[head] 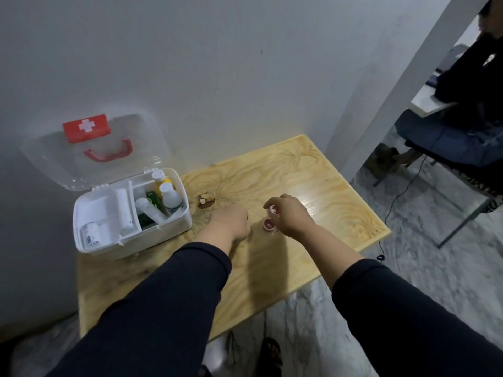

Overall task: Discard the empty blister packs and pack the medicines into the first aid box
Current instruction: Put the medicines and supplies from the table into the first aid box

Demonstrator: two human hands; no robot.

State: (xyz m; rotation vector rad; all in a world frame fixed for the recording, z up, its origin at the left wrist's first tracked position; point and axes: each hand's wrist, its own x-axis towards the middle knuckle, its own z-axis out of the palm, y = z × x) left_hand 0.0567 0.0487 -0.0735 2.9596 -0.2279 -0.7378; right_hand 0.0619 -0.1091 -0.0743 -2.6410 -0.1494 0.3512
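The white first aid box (130,242) stands open at the table's left, its clear lid (92,151) with a red cross leaning on the wall. Inside are bandage rolls (92,232), several white bottles (170,197) and a yellow bottle (160,182). A small open jar with a reddish inside (268,225) stands on the wooden table (313,186) between my hands. My right hand (291,213) pinches a small white cap (273,209) just above the jar. My left hand (231,221) is curled knuckles-up beside the jar; whatever it holds is hidden.
A brown crumpled scrap (205,201) lies on the table right of the box. A person sits on a chair (462,148) at the far right, past a white pillar. A black cable (397,202) runs over the marble floor. Sandals (269,355) lie under the table's near edge.
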